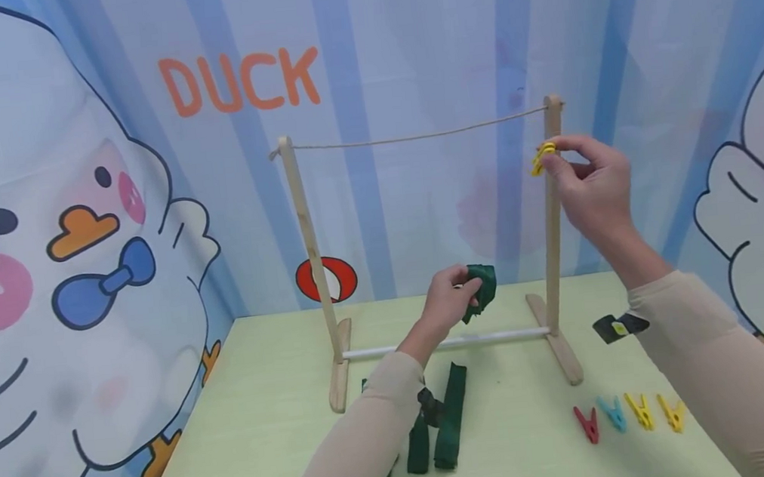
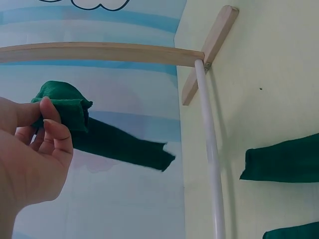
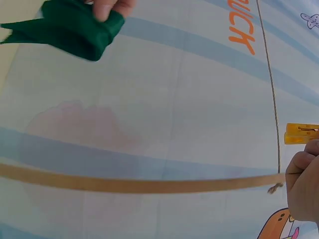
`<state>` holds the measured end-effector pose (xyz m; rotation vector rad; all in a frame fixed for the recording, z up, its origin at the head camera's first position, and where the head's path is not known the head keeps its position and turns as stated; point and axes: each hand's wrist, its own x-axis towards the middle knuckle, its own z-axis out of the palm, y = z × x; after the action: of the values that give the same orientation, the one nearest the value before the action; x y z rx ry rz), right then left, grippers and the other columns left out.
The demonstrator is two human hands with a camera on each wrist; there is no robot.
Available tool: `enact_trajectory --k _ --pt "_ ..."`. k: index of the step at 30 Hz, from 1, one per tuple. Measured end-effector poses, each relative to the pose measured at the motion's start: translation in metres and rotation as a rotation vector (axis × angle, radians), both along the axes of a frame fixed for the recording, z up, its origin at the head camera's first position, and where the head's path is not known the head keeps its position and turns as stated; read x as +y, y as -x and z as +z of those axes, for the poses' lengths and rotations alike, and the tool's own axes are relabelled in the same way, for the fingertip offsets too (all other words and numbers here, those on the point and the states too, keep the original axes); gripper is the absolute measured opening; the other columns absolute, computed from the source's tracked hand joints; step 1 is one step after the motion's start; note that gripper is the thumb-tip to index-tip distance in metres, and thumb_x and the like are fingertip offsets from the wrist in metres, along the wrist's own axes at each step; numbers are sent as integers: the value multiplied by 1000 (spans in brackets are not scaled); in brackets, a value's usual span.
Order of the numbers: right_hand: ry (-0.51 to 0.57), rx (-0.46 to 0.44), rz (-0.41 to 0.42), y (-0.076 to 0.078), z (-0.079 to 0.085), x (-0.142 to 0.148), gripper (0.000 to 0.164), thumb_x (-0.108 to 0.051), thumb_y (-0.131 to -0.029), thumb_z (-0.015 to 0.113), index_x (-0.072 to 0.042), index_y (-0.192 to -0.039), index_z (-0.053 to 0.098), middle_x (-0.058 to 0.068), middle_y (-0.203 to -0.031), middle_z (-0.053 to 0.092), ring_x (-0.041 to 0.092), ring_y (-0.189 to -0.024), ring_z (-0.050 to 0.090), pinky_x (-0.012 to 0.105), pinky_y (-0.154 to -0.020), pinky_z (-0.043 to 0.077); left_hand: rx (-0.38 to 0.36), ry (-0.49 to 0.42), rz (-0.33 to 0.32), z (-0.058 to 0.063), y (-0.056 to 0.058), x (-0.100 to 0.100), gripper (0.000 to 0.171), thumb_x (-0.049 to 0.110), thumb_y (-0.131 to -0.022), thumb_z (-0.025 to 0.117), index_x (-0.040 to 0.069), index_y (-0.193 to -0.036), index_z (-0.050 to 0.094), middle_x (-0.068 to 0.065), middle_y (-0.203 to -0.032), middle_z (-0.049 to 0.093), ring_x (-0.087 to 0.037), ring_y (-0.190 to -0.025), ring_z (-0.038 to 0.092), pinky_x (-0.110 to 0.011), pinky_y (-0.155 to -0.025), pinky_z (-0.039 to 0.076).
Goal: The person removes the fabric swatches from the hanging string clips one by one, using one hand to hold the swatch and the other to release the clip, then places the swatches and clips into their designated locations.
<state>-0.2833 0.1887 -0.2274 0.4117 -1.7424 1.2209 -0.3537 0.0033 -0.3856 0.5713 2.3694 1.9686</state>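
Observation:
My left hand pinches a dark green strip of ribbed cloth between thumb and fingers. Bunched at the grip, the strip lets one loose end trail out in the left wrist view. My right hand is raised by the right post and pinches a yellow clothespin, also at the right edge of the right wrist view. A thin cord runs between the tops of two wooden posts, apart from both cloth and clothespin. Whether the clothespin's mouth is spread cannot be made out.
More green cloth strips lie on the pale table, partly behind the left forearm. A red, a blue and two yellow clothespins lie at right. A white bar joins the wooden stand's feet. A printed curtain hangs behind.

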Motion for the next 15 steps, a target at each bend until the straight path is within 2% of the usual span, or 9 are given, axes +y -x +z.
enact_trajectory --k 4,7,8,11,15 --pt "-15 -8 -27 9 -22 24 17 -3 -95 67 7 -108 71 -2 -96 71 -6 -63 62 16 -48 37 3 14 10 -2 -1 -3 12 12 -101 61 1 -104 66 -4 -91 63 -14 -64 58 -29 -61 51" --pt "-11 -36 -47 16 -39 42 19 -4 -94 68 6 -110 71 -11 -97 67 -6 -64 62 15 -47 38 2 21 13 -3 -3 -4 12 11 -100 61 1 -103 66 -4 -90 63 -18 -65 60 -34 -68 55" --pt "-10 -46 -55 16 -43 46 19 -5 -94 68 5 -111 71 -12 -98 67 -6 -65 63 14 -47 39 1 18 12 -4 -4 -4 12 11 -100 62 0 -103 67 -5 -90 64 -21 -66 61 -37 -72 56" --pt "-9 -61 -63 14 -54 56 20 -7 -94 69 2 -111 72 -2 -102 70 -6 -71 66 14 -49 41 -3 16 11 -8 -6 -4 12 9 -100 62 -1 -102 67 -5 -90 64 -26 -68 63 -43 -78 56" --pt "-10 -93 -74 12 -64 63 20 -9 -94 69 0 -112 72 7 -107 70 -7 -73 66 14 -49 42 -22 12 13 -14 -8 -6 11 9 -100 61 -1 -101 67 -5 -90 64 -24 -66 61 -46 -76 55"
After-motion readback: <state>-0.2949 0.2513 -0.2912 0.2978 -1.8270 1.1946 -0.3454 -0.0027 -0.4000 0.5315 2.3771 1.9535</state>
